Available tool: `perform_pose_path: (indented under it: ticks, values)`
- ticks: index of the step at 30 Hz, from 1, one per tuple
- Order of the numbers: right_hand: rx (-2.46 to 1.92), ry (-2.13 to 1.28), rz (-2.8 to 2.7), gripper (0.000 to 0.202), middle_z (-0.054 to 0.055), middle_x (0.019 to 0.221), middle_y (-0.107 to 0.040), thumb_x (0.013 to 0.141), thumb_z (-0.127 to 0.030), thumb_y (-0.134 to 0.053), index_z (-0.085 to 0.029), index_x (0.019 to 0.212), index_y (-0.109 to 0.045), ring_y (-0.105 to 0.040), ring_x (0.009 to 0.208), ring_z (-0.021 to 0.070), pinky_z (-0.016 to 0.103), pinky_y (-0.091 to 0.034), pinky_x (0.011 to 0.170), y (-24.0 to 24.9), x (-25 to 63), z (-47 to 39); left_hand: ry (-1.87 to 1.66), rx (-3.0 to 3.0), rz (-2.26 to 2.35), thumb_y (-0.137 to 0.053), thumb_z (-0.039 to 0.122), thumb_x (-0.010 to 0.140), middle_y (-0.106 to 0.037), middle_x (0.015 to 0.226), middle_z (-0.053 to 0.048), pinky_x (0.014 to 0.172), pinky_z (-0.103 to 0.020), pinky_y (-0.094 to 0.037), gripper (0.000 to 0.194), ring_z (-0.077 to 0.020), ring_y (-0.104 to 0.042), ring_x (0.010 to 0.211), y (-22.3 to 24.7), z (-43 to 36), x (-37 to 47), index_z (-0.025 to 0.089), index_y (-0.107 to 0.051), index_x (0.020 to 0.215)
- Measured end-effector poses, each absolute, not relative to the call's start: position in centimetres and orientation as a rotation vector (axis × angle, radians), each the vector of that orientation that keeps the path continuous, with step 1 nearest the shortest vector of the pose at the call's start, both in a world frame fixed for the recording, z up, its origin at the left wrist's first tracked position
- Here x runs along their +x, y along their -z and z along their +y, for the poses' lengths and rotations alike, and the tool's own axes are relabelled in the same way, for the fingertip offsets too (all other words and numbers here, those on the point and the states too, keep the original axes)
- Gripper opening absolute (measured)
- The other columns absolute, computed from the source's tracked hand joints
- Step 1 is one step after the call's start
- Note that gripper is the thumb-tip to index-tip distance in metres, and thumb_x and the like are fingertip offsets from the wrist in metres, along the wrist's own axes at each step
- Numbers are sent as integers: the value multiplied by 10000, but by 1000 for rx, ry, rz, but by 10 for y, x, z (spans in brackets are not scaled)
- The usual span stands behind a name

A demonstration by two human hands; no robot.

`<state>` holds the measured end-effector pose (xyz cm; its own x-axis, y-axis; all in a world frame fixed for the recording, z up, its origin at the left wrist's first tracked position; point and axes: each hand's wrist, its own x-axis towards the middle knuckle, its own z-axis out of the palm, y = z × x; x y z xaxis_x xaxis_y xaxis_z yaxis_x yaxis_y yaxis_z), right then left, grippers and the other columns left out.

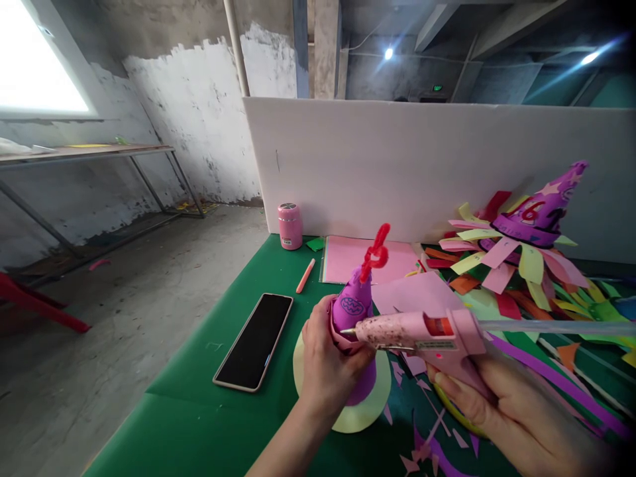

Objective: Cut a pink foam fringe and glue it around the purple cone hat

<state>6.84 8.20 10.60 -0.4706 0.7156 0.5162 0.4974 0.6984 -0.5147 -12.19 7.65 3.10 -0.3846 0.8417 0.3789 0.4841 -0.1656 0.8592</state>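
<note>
My left hand [332, 361] is wrapped round a small purple paper cone hat [354, 301] with a pink strip about its side and a blue drawn shape. A bent red pipe cleaner [376, 252] sticks up from its tip. Below the hand, a pale yellow paper disc [365, 414] surrounds the cone's lower purple part. In my right hand [501, 397] is a pink glue gun [422, 334], with a clear glue stick [551, 326] trailing from its back. Its metal nozzle meets the pink strip on the cone; I cannot make out whether glue is flowing.
A black-screened phone [254, 341], an orange marker [305, 275] and a pink jar [290, 226] lie or stand on the green table at left. Another purple cone hat [539, 209] with paper strips stands at right. Paper scraps [437, 430] litter the front; a white board [397, 165] rises behind.
</note>
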Motion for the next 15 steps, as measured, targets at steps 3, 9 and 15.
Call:
perform_pose_path:
  ticks: [3, 9, 15]
  values:
    - [-936, -305, -2267, 532, 7, 1037, -718, 824, -324, -568, -350, 1339, -439, -709, 835, 246, 272, -608, 709, -98, 71, 79, -1580, 1496, 1784, -713, 245, 601, -633, 1050, -58, 788, -380, -476, 612, -258, -607, 922, -30, 76, -121, 233, -469, 1161]
    - [-1019, -253, -2262, 627, 31, 1265, -594, 847, -359, -551, -333, 1415, -288, -633, 1041, 270, 326, -562, 828, -71, 81, 74, -1615, 1503, 1777, -717, 309, 624, -627, 1073, -75, 820, -411, -459, 628, -268, -604, 950, -26, 75, -121, 229, -447, 1186]
    - [-990, -76, -2239, 458, 54, 1006, -709, 855, -338, -522, -311, 1305, -446, -701, 868, 261, 285, -617, 681, -76, 71, 70, -1665, 1482, 1844, -731, 260, 570, -628, 1063, -77, 795, -407, -467, 615, -273, -605, 944, -29, 77, -116, 224, -473, 1126]
